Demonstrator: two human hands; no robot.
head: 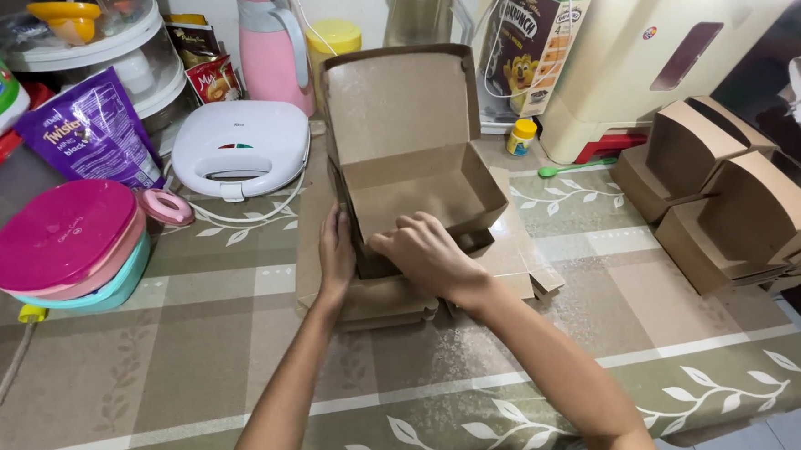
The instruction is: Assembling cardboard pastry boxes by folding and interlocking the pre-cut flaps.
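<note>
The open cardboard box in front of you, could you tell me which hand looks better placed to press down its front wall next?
Probably the right hand: it already lies on the front wall of the open cardboard box. The left hand rests flat against the box's left side, steadying it.

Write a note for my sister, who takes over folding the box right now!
Left hand: flat against the left side of the open cardboard box.
Right hand: on the box's front wall, fingers curled over it.
The box stands on a pile of flat cardboard on the table, lid up.
Done: finished boxes stacked at the right.
Left: lid not yet closed; flat pieces remain.
</note>
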